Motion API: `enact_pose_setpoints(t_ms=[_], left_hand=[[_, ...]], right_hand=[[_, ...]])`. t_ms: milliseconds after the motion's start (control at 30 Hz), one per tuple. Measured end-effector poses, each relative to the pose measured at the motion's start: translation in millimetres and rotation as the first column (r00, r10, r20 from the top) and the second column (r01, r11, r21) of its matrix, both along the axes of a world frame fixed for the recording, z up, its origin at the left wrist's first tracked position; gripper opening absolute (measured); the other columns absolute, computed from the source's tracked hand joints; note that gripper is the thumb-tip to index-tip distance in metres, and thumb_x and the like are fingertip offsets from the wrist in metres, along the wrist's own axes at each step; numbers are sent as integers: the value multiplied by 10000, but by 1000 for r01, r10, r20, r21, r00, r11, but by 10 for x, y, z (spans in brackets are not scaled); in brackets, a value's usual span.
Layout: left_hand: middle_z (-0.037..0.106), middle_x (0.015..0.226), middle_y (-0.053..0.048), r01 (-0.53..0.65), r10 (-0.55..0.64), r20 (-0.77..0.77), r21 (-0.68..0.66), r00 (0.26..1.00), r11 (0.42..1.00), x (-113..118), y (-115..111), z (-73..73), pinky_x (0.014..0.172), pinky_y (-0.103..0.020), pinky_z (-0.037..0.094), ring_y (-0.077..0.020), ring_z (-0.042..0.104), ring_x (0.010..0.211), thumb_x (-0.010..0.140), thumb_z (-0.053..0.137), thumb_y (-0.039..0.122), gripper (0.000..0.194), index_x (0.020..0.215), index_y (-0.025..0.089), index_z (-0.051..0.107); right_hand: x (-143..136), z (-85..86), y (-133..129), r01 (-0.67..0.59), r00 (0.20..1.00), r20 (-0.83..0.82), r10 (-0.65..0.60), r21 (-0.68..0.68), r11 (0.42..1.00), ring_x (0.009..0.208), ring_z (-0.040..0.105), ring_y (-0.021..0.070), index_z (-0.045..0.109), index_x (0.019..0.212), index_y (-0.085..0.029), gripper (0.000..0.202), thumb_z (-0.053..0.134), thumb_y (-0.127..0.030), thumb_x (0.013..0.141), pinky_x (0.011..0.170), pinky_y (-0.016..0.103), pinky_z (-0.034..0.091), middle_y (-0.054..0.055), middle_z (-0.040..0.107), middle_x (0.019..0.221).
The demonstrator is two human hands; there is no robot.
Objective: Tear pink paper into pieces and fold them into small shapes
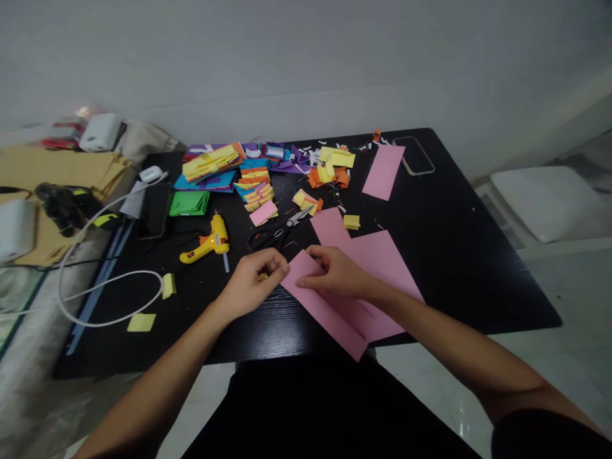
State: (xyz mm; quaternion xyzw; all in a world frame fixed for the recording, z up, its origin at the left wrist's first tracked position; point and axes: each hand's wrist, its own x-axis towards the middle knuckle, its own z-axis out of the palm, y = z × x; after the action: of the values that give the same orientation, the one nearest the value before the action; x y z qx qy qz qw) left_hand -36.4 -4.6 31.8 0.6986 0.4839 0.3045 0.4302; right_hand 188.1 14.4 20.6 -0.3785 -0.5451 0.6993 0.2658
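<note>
Near the table's front edge, both hands hold a pink sheet of paper point(329, 312) that slants down toward my lap. My left hand point(253, 277) pinches its upper left corner between thumb and fingers; a bit of yellow shows under that hand. My right hand point(339, 274) grips the same sheet near its top, thumb on the face and fingers behind. Under my right forearm lies a larger pink sheet point(387, 261). Another pink piece point(331, 226) is just beyond it. Black-handled scissors point(282, 233) rest partly open beyond my hands.
On the left are a yellow glue gun point(210, 242), a looped white cable point(160, 287) and a dark phone point(155, 210). Folded paper stacks point(213, 164) and scraps point(329, 175) line the back. At back right lie a pink strip point(384, 172) and a phone-shaped item point(415, 156).
</note>
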Motion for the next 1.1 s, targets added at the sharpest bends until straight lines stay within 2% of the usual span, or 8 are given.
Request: enact_pose_setpoints(t_ms=[167, 333, 467, 533, 600, 900, 1000, 1100], left_hand=[[557, 644, 28, -248, 248, 34, -9, 968, 969, -180, -413, 31, 546, -213, 400, -107, 491, 571, 946, 647, 386, 278, 763, 176, 654], [569, 570, 35, -355, 364, 27, -168, 931, 920, -225, -767, -143, 489, -208, 391, -104, 496, 497, 910, 676, 420, 290, 766, 169, 676], [579, 567, 34, -464, 467, -21, -155, 884, 872, -206, -929, -277, 506, -222, 407, -112, 508, 500, 902, 677, 436, 296, 777, 168, 698], [611, 607, 24, -500, 494, -77, -123, 866, 857, -216, -979, -310, 542, -234, 430, -124, 545, 539, 910, 668, 448, 303, 788, 173, 710], [649, 650, 13, -512, 498, -140, -83, 856, 855, -241, -1011, -322, 573, -244, 445, -135, 581, 578, 926, 657, 447, 306, 786, 180, 713], [666, 691, 1, -373, 416, -364, 184, 833, 909, -310, -1022, -276, 556, -272, 445, -150, 588, 550, 939, 675, 328, 197, 788, 202, 676], [707, 958, -90, -317, 464, -419, 374, 781, 871, -218, -1050, -280, 706, -358, 554, -231, 678, 796, 947, 678, 288, 168, 1067, 175, 710], [700, 1232, -156, -71, 302, -426, 477, 853, 876, -92, -1096, -321, 924, -479, 580, -306, 677, 1118, 998, 585, 170, 281, 1258, 179, 693]], right_hand=[[325, 257, -8, -317, 902, 335, 274, 81, 945, 621, 572, 127, 676, 959, -176, 302, 862, -269, 741, 558, 238, 409, -39, 666, 714], [549, 314, -86, -437, 735, 660, 154, 288, 852, 805, 684, 217, 703, 1163, -175, 391, 825, -185, 792, 720, 333, 538, 42, 753, 901], [414, 188, -422, -406, 779, 605, -167, 689, 601, 1144, 673, 288, 695, 1236, -167, 361, 700, -73, 887, 997, 479, 562, 154, 715, 1263], [310, 107, -639, -384, 829, 524, -195, 787, 482, 1101, 680, 271, 735, 1125, -171, 189, 617, -118, 987, 990, 478, 580, 135, 733, 1189], [235, 25, -821, -399, 838, 512, -189, 811, 429, 1101, 684, 257, 740, 1125, -161, 214, 556, -111, 1028, 1002, 454, 591, 122, 751, 1147], [220, -209, -975, -490, 783, 580, -223, 797, 352, 1132, 699, 263, 760, 1161, -137, 331, 519, 5, 985, 999, 454, 601, 141, 767, 1181], [212, -208, -969, -512, 777, 591, -216, 793, 330, 1137, 692, 271, 758, 1163, -108, 317, 532, 11, 976, 997, 444, 602, 152, 768, 1180], [199, -200, -975, -518, 776, 590, -223, 798, 310, 1110, 698, 286, 756, 1146, -78, 284, 548, 6, 972, 963, 447, 616, 163, 774, 1159]])
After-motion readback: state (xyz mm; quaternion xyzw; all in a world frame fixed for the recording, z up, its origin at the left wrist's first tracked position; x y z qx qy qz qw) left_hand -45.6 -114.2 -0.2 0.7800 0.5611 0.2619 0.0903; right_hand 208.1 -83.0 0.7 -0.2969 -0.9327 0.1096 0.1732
